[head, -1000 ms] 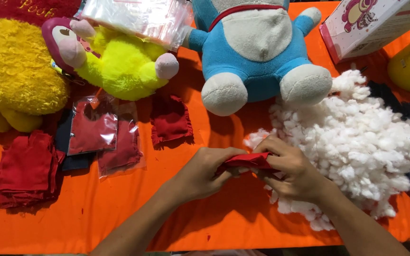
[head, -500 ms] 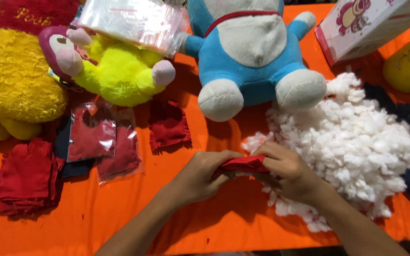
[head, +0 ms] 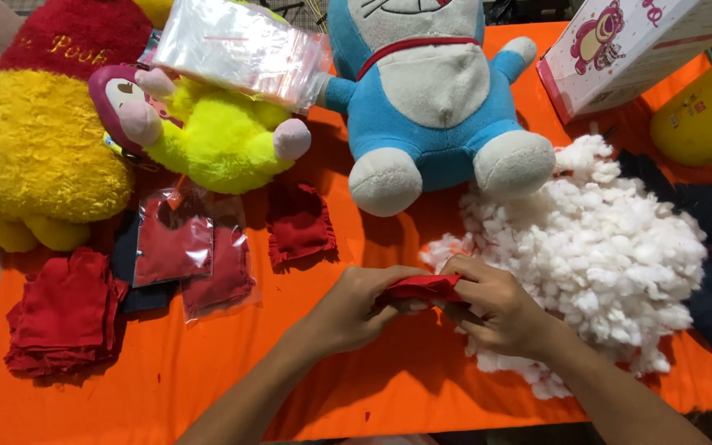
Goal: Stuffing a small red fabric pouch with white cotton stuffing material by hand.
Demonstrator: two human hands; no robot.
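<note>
Nearest the camera, both forearms reach in over the orange desk [head: 208,387], and the two hands meet around a small red fabric piece [head: 422,288] held just above the cloth. The left hand [head: 364,309] has its grip closed on the left end of the piece, fingers curled under it; the right hand [head: 496,309] pinches the right end, thumb on top, its knuckles touching the edge of the white stuffing pile [head: 603,255]. Judging by the pinched, bunched look of the fabric and the fluff beside it, the step in hand seems to be working the little red pouch, likely opening or filling it; a next move would call for one hand to keep the mouth steady so the other can free itself for a tuft. To the left lie a stack of red cloth pieces [head: 63,313], two clear bags holding red pieces [head: 195,251] and a single red fringed piece [head: 298,222]. Farther back sit a yellow-green plush with a pink face [head: 216,136], a large yellow and red plush bear [head: 43,140], a blue and white plush cat [head: 434,91], a packet of clear zip bags [head: 241,49], a pink and white box [head: 628,49] and a yellow container [head: 706,107].
</note>
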